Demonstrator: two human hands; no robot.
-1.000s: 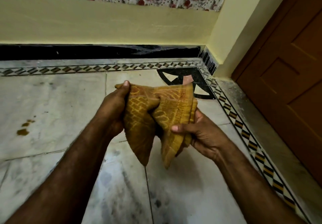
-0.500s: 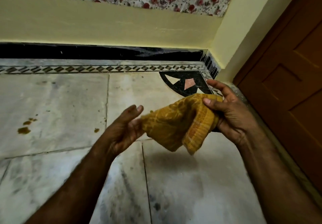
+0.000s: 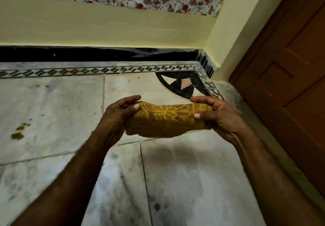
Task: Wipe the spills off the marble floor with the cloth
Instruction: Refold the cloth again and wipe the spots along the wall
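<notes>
A mustard-yellow cloth (image 3: pixel 167 120) with a lighter flower pattern is folded into a thick pad and held in the air above the marble floor (image 3: pixel 52 102). My left hand (image 3: pixel 119 115) grips its left end with the thumb on top. At the other end my right hand (image 3: pixel 219 116) holds it the same way. Brown spills (image 3: pixel 17 135) lie on the floor far to the left, with smaller drops (image 3: pixel 23 126) just above them. The cloth is well apart from these spills.
A black skirting (image 3: pixel 88 54) and a yellow wall (image 3: pixel 105 25) run along the back. A black corner inlay (image 3: pixel 182 83) sits behind the cloth. A brown wooden door (image 3: pixel 290 85) closes off the right side. Dark smudges (image 3: pixel 156 206) mark the near tiles.
The hanging, bunched cloth has been folded into a flat pad stretched between both hands. My left hand, open half a second ago, now grips the left end.
</notes>
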